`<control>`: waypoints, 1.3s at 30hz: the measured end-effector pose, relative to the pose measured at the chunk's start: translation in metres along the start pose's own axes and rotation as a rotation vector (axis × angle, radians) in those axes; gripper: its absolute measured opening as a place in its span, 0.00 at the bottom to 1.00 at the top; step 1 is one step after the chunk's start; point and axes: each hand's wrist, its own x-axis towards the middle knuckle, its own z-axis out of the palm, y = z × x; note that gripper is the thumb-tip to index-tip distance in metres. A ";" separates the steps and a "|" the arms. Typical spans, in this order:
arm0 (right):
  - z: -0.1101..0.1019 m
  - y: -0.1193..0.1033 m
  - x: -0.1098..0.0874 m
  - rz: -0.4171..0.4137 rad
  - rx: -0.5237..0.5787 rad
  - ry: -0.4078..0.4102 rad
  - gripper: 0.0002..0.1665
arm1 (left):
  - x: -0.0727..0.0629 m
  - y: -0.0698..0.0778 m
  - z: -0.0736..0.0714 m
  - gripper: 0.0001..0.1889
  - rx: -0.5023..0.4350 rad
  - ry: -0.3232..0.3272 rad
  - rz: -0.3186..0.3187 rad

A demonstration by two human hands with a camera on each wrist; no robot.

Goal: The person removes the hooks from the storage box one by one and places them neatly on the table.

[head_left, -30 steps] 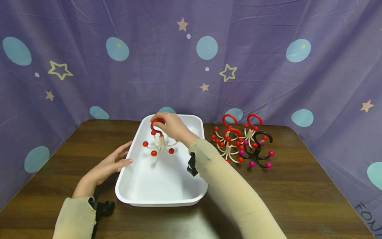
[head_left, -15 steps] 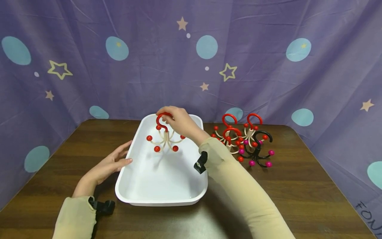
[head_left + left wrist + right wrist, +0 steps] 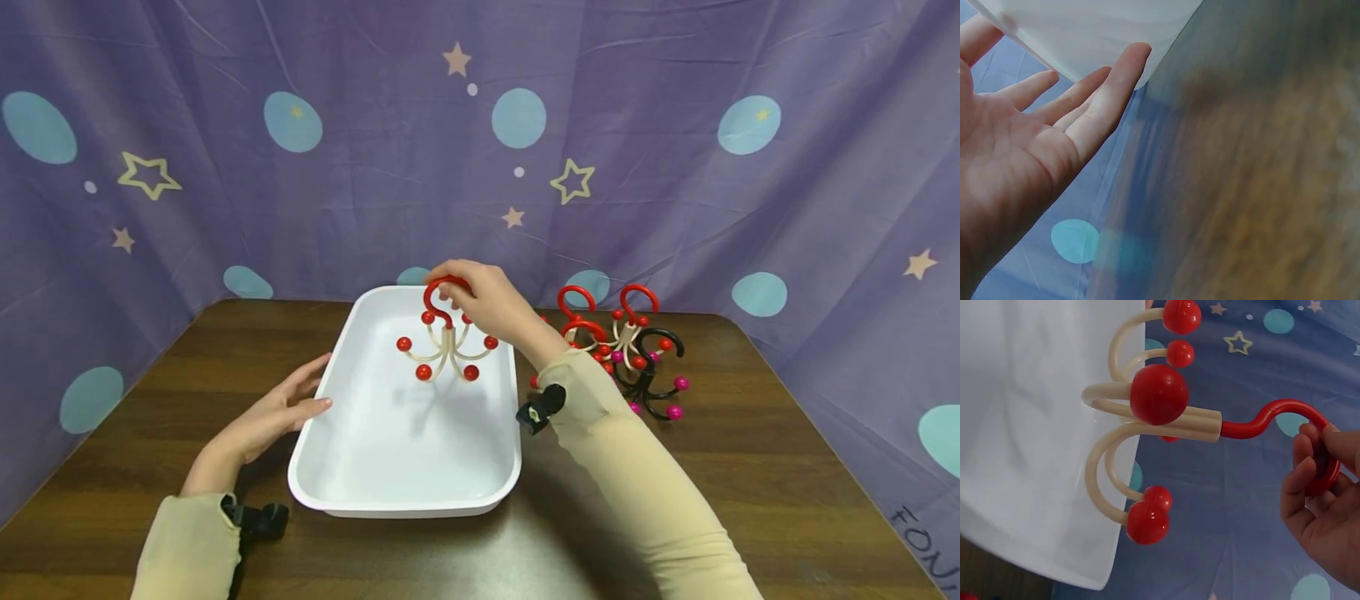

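My right hand [image 3: 487,304] grips the red hook of a hook hanger [image 3: 447,342] by its top curve. The hanger has several cream arms curving out, each tipped with a red ball. It hangs upright over the white plastic tub [image 3: 405,500], its shadow falling on the tub's floor. In the right wrist view, curled fingers and thumb wrap the red hook [image 3: 1244,429], with the arms and balls pointing away. My left hand [image 3: 273,412] lies against the tub's left side, thumb near the rim. The left wrist view has its fingers [image 3: 1116,87] extended along the tub's outer wall [image 3: 1091,31].
Right of the tub, a cluster of hangers stands on the brown wooden table [image 3: 720,500]. Several have red hooks [image 3: 639,298]; one is a black hanger [image 3: 647,379] with magenta balls. My right forearm partly covers them. A purple patterned curtain [image 3: 420,200] hangs behind the table.
My right hand has carried the hanger to the right and slightly up, from the tub's left-centre toward its right side. The left hand and the tub stay in place.
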 end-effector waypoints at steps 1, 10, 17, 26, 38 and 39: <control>-0.003 0.001 -0.002 0.004 0.000 0.003 0.12 | 0.000 0.000 0.000 0.38 0.001 0.002 -0.001; -0.025 0.008 -0.021 -0.008 0.019 0.058 0.12 | -0.002 0.000 0.001 0.38 -0.017 -0.001 0.002; -0.039 0.012 -0.038 -0.017 -0.026 0.123 0.11 | -0.002 0.001 0.001 0.37 -0.007 0.009 -0.009; -0.050 0.020 -0.062 0.006 -0.035 0.154 0.11 | -0.001 0.002 0.002 0.37 0.001 0.008 -0.007; -0.054 0.032 -0.094 0.042 -0.075 0.195 0.12 | -0.001 0.001 0.000 0.37 0.001 0.003 -0.008; -0.055 0.033 -0.096 0.044 -0.078 0.203 0.11 | -0.001 0.001 0.000 0.37 0.001 0.003 -0.007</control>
